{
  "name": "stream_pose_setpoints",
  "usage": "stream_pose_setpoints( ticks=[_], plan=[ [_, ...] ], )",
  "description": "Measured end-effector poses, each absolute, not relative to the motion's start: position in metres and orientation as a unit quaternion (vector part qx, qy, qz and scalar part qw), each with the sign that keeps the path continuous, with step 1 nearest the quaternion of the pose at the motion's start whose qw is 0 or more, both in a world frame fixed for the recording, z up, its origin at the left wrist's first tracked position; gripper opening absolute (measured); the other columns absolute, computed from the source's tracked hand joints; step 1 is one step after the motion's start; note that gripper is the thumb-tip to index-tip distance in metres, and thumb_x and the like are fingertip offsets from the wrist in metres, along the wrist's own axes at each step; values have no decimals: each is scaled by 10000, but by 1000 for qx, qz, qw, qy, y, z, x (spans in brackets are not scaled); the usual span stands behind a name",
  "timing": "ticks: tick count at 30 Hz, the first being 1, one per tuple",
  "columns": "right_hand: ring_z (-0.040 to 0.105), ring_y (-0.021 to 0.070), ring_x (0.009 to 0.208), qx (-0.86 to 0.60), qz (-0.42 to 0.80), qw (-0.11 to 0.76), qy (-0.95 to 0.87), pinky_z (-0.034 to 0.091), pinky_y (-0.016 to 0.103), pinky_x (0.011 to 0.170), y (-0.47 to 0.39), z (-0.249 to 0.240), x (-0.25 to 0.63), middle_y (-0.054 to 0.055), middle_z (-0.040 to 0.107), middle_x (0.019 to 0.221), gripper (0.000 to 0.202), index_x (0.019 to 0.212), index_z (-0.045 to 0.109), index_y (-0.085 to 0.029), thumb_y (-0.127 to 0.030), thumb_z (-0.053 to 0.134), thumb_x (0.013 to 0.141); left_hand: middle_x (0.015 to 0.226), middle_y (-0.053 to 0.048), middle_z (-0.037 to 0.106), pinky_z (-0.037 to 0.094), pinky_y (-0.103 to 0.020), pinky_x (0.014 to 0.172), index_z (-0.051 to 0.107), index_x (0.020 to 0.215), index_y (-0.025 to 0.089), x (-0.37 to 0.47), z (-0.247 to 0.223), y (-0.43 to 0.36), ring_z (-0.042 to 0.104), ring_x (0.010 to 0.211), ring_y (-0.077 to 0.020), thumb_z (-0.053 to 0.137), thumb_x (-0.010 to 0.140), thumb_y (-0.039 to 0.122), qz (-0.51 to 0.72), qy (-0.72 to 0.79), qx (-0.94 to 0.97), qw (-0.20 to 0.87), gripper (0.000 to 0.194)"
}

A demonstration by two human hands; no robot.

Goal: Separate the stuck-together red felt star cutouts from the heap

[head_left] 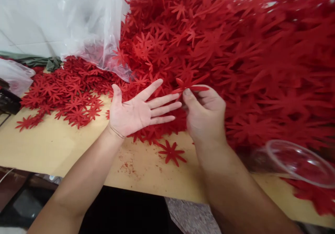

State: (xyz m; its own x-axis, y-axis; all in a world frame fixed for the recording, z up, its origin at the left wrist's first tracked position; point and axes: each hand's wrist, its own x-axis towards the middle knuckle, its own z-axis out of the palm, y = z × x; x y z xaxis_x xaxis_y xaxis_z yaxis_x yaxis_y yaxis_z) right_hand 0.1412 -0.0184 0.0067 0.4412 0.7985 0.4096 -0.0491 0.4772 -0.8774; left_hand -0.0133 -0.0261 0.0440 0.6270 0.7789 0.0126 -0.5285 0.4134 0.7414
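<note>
Palm up and fingers spread, my left hand point(141, 111) is held over the table's middle with nothing in it. Just to its right, my right hand point(205, 110) pinches a red flower-shaped cutout point(187, 84) between thumb and fingers. The cutout's thin petals fan out above the thumb, close to my left fingertips. Whether those fingertips touch it, I cannot tell. Below the hands, a single red cutout point(172, 152) lies flat on the wooden tabletop point(86, 146). Behind both hands rises a large heap of similar red cutouts point(209, 38).
A lower pile of red cutouts point(70, 87) spreads at left. Clear plastic sheeting point(104, 35) hangs by the tiled wall. At right, a clear plastic tub point(300, 162) sits near the table's front edge. Green cloth point(51, 63) and a white plastic bag point(15, 75) lie far left.
</note>
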Motion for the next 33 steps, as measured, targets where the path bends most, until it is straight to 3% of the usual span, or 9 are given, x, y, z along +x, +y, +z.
stream_pose_setpoints(
  ticks=[8, 14, 20, 24, 29, 33],
  plan=[
    [505, 103, 588, -428, 263, 736, -453, 420, 270, 561, -21, 9, 141, 13, 592, 672, 75, 732, 617, -184, -248, 645, 706, 1264, -132, 556, 450, -439, 878, 350, 1373, 294, -15, 51, -31, 473, 1259, -325, 234, 686, 833, 345, 201, 397, 826, 881],
    [421, 89, 537, -440, 281, 712, -470, 352, 258, 515, -23, 12, 137, -15, 509, 559, 232, 584, 549, -187, -356, 668, 689, 1258, -142, 561, 451, -427, 873, 443, 1305, 258, -14, 51, -31, 466, 1260, -338, 265, 700, 813, 347, 198, 409, 820, 840],
    [415, 89, 513, -439, 310, 683, -494, 341, 262, 496, -23, 13, 135, -28, 482, 524, 374, 559, 519, -190, -503, 714, 619, 1280, -120, 556, 437, -412, 905, 438, 1306, 272, -14, 49, -30, 456, 1274, -315, 273, 734, 782, 367, 216, 415, 804, 784],
    [404, 87, 468, -457, 317, 686, -469, 336, 276, 491, -18, 7, 140, -29, 460, 484, 449, 529, 484, -191, -588, 632, 678, 1241, -123, 588, 447, -401, 907, 480, 1267, 254, -15, 46, -27, 482, 1253, -303, 274, 720, 799, 396, 198, 413, 796, 798],
    [388, 83, 476, -469, 307, 647, -516, 328, 262, 493, -18, 3, 139, -34, 441, 491, 495, 536, 472, -188, -642, 572, 705, 1156, -94, 642, 477, -345, 854, 569, 1144, 243, -20, 40, -17, 552, 1173, -256, 282, 726, 795, 454, 228, 399, 764, 749],
    [272, 64, 455, -478, 286, 616, -556, 242, 235, 432, -26, 8, 129, -61, 286, 471, 564, 488, 322, -198, -663, 555, 704, 948, -45, 697, 492, -242, 743, 659, 976, 215, -23, 27, -6, 647, 889, -146, 386, 781, 684, 478, 250, 394, 744, 576]
  ],
)
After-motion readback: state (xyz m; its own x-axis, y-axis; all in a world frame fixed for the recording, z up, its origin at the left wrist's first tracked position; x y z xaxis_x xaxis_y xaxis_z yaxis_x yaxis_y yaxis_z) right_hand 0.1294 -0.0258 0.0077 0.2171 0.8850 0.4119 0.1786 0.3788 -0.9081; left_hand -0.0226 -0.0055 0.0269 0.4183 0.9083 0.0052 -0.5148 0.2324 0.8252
